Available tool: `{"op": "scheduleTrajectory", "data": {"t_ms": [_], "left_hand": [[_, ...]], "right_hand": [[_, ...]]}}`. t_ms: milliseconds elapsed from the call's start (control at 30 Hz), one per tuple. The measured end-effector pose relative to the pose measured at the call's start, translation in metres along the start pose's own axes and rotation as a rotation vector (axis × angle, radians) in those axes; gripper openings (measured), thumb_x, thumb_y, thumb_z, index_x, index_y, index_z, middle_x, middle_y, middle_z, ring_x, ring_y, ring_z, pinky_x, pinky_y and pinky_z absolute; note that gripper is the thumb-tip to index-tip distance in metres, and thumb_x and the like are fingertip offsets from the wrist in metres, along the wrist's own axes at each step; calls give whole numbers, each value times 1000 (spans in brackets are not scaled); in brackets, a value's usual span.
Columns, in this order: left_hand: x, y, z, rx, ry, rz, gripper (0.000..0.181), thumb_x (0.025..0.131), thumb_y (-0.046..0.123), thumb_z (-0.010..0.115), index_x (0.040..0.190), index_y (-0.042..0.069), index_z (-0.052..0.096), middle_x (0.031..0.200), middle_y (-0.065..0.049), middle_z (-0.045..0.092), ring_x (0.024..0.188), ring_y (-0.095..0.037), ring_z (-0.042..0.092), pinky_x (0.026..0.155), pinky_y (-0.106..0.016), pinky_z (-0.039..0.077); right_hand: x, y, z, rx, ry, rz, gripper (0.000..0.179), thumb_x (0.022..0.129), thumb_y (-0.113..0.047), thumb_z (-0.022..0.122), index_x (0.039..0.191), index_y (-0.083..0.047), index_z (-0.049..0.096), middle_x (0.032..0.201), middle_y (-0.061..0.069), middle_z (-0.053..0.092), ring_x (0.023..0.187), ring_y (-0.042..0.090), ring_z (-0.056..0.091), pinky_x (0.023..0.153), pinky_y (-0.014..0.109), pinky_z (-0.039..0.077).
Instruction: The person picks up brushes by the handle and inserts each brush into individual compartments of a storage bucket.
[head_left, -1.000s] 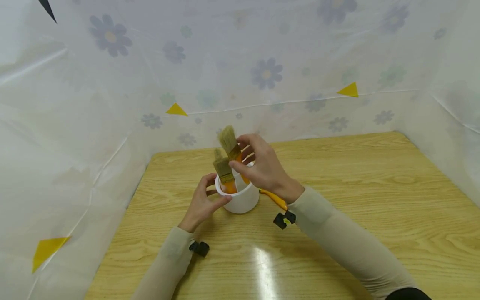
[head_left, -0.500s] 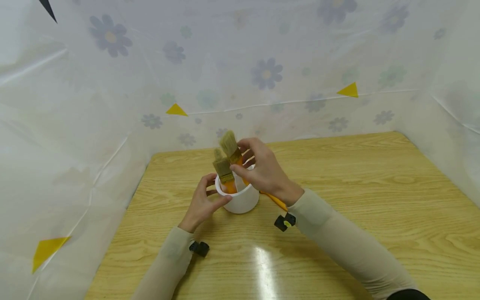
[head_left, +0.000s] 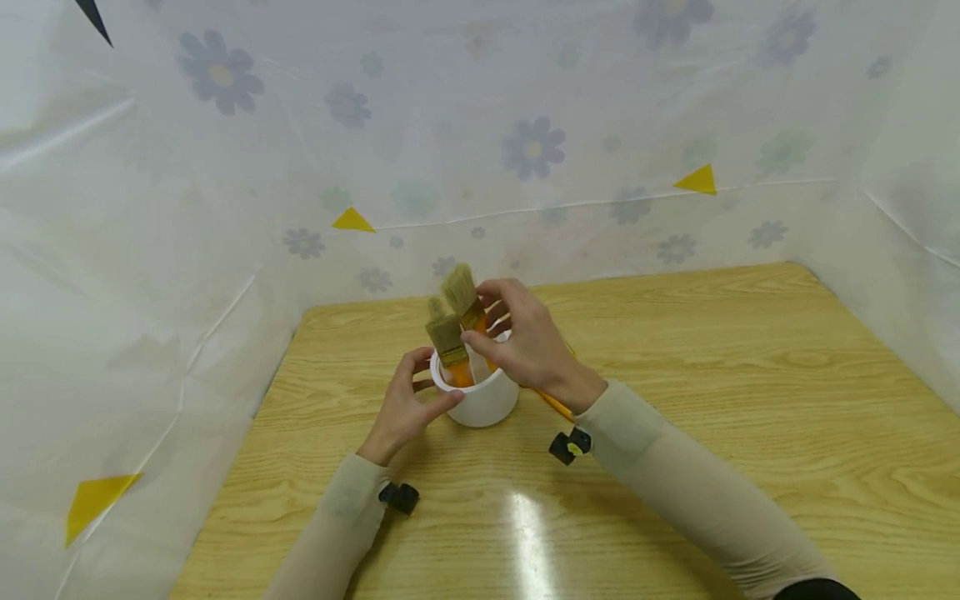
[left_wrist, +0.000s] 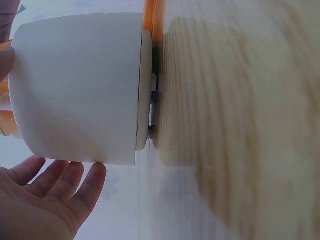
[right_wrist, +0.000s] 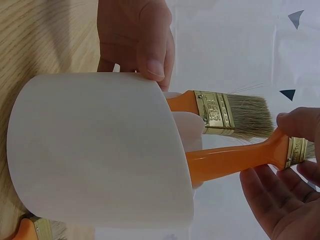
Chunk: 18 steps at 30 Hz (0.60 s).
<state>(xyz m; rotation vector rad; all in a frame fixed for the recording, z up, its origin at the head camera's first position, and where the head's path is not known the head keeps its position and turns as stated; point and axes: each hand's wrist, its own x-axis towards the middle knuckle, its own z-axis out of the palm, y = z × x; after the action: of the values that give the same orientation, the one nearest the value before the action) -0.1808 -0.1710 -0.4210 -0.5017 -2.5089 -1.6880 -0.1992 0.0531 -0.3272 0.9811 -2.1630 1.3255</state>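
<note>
At the far left, a translucent sheet (head_left: 187,200) is seen, marked with a yellow triangular patch (head_left: 99,504); two more such patches are shown beyond the table (head_left: 712,375), whose surface is of wood grain. Next, a pale left sleeve (head_left: 330,525) is fitted with a small black wrist device (head_left: 399,497). By the left hand (head_left: 405,408), a white cup (head_left: 483,407) is gripped, its rim being taken between the thumb and the fingers; in the left wrist view, the fingertips are seen laid against the cup's wall. The cup is stood upright on the table. Within it, at the left, an orange-handled standing brush (head_left: 448,342) is lodged, bristles uppermost and tilted to the left; behind it a further tuft of bristles (head_left: 436,307) is shown, its handle hidden. To the right of these, a second, held brush (head_left: 471,310) is pinched by the right hand (head_left: 525,333) between thumb and fingers, just below its metal band, with bristles upward and the lower end of the orange handle hidden inside the cup. Just right of the cup, a loose brush (head_left: 553,402) is laid on the table, partly covered by the right wrist. At the far right, a pale right sleeve (head_left: 697,483) is extended toward the cup.
</note>
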Motion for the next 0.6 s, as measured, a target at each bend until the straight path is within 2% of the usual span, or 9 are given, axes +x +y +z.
{"op": "scheduleTrajectory", "data": {"t_ms": [333, 600], "left_hand": [[-1, 1, 0, -7, -2, -5, 72, 81, 31, 77, 139, 14, 38, 134, -4, 44, 122, -22, 44, 99, -47, 44], [0, 0, 0, -3, -5, 0, 72, 82, 30, 77, 140, 15, 37, 134, -5, 43, 122, -23, 44, 99, -47, 44]], "right_hand": [[-3, 4, 5, -3, -3, 23, 50, 82, -12, 74, 125, -4, 50, 105, 6, 56, 81, 14, 60, 67, 30, 56], [-7, 7, 8, 10, 5, 20, 50, 82, -11, 74, 125, -4, 50, 104, 7, 55, 80, 16, 60, 67, 32, 56]]}}
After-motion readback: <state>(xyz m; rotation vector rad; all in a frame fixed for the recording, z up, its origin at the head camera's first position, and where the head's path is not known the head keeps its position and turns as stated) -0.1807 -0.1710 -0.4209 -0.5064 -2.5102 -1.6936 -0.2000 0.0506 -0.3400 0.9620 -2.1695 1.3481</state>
